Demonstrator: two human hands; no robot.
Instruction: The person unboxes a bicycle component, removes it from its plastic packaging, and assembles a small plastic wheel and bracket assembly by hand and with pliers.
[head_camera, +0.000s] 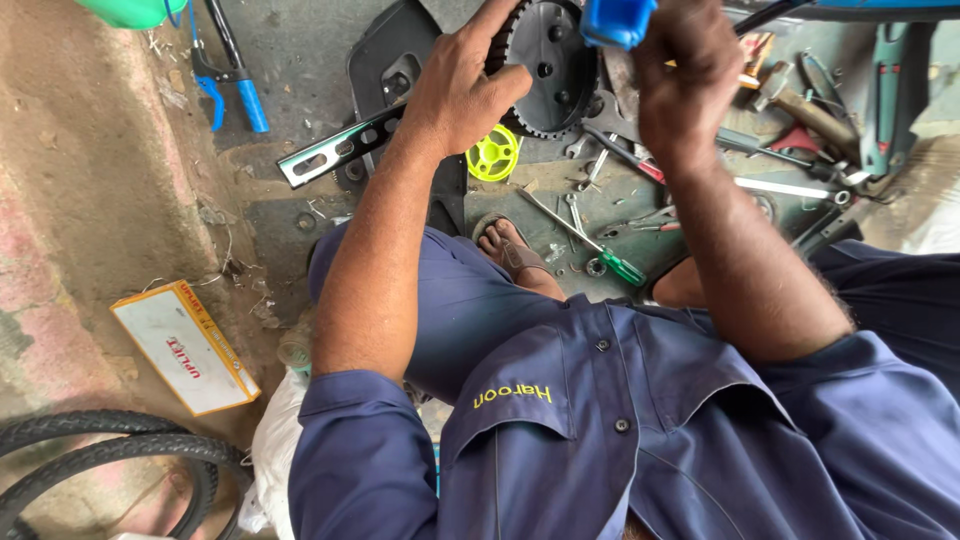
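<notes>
A black toothed wheel lies on the floor at the far centre, its rim under the left hand, whose fingers curl over the teeth, apparently to steady it. The right hand closes around a blue part just beside it. A yellow plastic wheel, a green-handled screwdriver and spanners lie scattered within reach.

A single view from a camera worn on the person's head, looking almost straight down over their own chest and blue work shirt. It sits very near the body, so both forearms stretch away toward the frame's top. Beyond them lies the floor, farther off, strewn with tools. No second view overlaps with this one.
</notes>
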